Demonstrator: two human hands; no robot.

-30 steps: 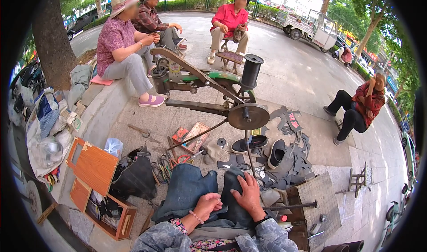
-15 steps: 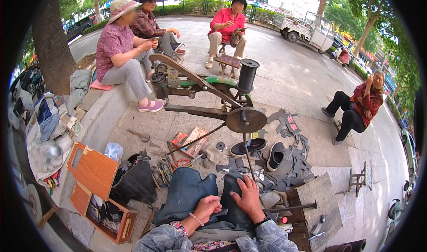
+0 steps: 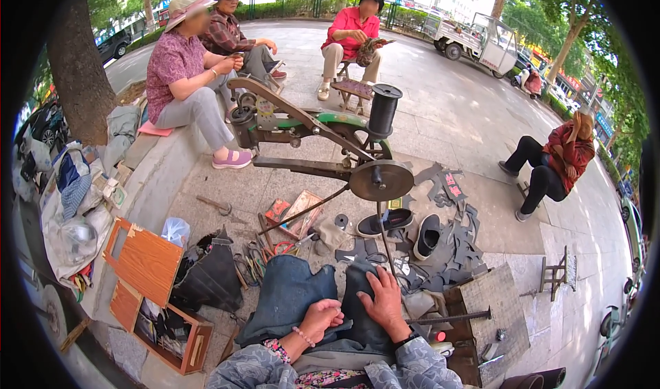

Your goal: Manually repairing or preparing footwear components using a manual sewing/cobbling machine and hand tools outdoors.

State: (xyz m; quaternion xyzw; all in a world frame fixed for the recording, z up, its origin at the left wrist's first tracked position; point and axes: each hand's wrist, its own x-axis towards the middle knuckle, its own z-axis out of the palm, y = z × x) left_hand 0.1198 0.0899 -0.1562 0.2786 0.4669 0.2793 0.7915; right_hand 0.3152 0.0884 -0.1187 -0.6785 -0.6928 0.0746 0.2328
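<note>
My left hand rests on my lap, its fingers curled into a loose fist with nothing visible in them. Over the dark blue cloth on my knees, my right hand lies flat, fingers spread. Beyond my knees stands a hand-cranked shoe-sewing machine with green and bare metal parts. It carries a large spool of black thread and a round wheel. Two dark shoes lie on the ground past my right knee, among black scraps of sheet material. Neither hand touches the machine or shoes.
On the left are an open wooden box, a black bag and scissors. A crate with a grey board sits right. A small stool lies farther right. Several people sit around, one in red plaid.
My hands stay nearly as they were. The person in pink has lowered a raised hand towards the lap. At right, the person in plaid has brought a hand in front of the head.
</note>
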